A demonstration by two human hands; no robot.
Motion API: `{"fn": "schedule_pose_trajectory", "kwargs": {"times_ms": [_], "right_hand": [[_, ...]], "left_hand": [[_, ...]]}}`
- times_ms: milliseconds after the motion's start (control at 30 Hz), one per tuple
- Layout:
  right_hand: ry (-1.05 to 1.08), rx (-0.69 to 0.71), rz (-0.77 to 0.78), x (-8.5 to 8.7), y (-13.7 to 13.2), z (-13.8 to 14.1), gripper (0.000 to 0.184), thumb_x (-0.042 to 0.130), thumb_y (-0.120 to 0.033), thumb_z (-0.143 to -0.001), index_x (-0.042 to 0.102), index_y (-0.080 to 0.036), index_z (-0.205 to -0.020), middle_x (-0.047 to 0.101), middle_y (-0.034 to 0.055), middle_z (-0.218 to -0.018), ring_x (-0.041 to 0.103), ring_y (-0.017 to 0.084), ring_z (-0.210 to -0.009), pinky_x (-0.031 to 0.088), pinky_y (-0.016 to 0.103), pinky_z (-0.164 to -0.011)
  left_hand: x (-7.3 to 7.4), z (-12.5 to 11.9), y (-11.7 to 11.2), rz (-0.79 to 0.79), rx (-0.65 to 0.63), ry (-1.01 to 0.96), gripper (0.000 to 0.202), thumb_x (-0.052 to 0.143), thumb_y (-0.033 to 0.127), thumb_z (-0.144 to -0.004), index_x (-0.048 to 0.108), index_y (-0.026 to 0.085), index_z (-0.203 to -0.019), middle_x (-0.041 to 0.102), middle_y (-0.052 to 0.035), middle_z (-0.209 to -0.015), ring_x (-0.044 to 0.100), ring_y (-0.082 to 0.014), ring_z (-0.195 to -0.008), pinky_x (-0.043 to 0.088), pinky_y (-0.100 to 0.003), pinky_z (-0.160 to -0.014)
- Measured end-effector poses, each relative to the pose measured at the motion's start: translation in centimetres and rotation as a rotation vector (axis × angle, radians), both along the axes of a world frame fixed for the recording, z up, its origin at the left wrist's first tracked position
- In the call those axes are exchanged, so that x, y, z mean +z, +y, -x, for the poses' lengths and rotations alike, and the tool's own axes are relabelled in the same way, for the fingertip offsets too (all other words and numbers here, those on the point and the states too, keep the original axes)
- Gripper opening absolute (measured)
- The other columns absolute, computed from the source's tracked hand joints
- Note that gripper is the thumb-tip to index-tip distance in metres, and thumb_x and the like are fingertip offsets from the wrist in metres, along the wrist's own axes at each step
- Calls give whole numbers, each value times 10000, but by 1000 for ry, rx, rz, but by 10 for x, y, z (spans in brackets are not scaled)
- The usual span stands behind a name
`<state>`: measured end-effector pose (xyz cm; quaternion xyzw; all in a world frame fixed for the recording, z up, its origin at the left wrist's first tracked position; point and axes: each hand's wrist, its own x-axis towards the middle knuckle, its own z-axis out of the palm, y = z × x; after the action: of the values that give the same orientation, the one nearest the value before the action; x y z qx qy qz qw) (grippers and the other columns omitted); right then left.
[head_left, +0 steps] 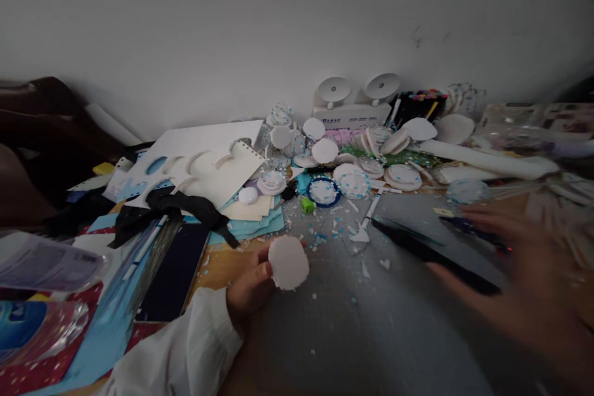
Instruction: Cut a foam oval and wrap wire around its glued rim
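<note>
My left hand pinches a white foam disc upright above the grey cutting mat. A white sleeve covers that arm. My right hand is smeared by motion at the right, hovering over the mat close to a long black ruler and a dark pen. Its fingers look stretched out, but I cannot make out whether it holds anything.
Several white and blue-speckled foam discs crowd the back of the desk with a white twin-lamp box and markers. Cut white card, blue paper, black ribbon and a dark tablet lie left. Scraps litter the mat.
</note>
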<state>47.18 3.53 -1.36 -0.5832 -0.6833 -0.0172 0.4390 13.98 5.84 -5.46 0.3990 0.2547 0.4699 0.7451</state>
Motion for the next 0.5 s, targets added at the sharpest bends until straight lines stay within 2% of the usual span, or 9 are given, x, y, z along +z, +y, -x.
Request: {"fn": "schedule_pose_trajectory", "kwargs": {"times_ms": [67, 133, 200, 267, 333, 400, 467, 500], "right_hand": [[-169, 184, 111, -13, 18, 27, 875, 777, -409, -675, 313, -215, -1391, 433, 198, -1355, 441, 406, -1241, 366, 583, -1017], [-244, 278, 211, -26, 35, 48, 1026, 778, -442, -655, 177, -195, -1449, 358, 229, -1422, 396, 430, -1279, 364, 596, -1016], [-272, 307, 230, -35, 46, 60, 990, 774, -419, -650, 207, -199, -1431, 437, 210, -1358, 445, 424, -1233, 394, 607, -971], [-261, 327, 235, -36, 49, 61, 862, 749, -387, -684, 285, -216, -1390, 512, 168, -1268, 498, 388, -1174, 412, 590, -950], [-181, 345, 233, -31, 47, 57, 765, 721, -369, -728, 326, -234, -1370, 533, 136, -1226, 520, 345, -1147, 414, 558, -963], [-32, 398, 230, -23, 46, 52, 751, 696, -383, -767, 312, -250, -1398, 527, 120, -1231, 533, 306, -1143, 413, 524, -989], [141, 515, 231, -16, 50, 50, 777, 639, -521, -793, 284, -259, -1434, 540, 116, -1231, 585, 278, -1084, 461, 482, -960], [207, 574, 231, -14, 53, 51, 786, 566, -623, -802, 287, -259, -1441, 568, 114, -1204, 629, 264, -1002, 510, 453, -897]], "left_hand": [[1, 0, -1, 5, -4, 7, 639, 753, 622, -611, 683, 161, -1047, 715, -116, -947, 669, -227, -797, 462, -242, -605], [1, 0, -2, 10, -1, 12, 653, 746, 635, -610, 679, 147, -1039, 712, -127, -951, 667, -237, -800, 457, -251, -600], [2, 0, -4, 16, 7, 13, 676, 742, 649, -601, 671, 150, -1051, 707, -129, -975, 664, -248, -818, 458, -263, -609], [2, -1, -5, 22, 12, 8, 683, 738, 652, -603, 664, 161, -1071, 703, -123, -990, 661, -252, -838, 464, -276, -638], [4, -1, -6, 30, 1, -4, 678, 745, 641, -604, 668, 160, -1075, 704, -119, -970, 657, -248, -842, 464, -280, -662], [5, 0, -5, 38, -23, -21, 655, 747, 623, -619, 679, 153, -1070, 707, -114, -927, 652, -232, -827, 459, -272, -675], [6, 0, -4, 47, -54, -44, 643, 738, 624, -635, 690, 142, -1057, 707, -109, -867, 645, -209, -792, 445, -246, -642], [6, 0, -3, 53, -70, -58, 651, 729, 638, -637, 694, 138, -1054, 705, -106, -847, 639, -197, -770, 434, -231, -613]]}}
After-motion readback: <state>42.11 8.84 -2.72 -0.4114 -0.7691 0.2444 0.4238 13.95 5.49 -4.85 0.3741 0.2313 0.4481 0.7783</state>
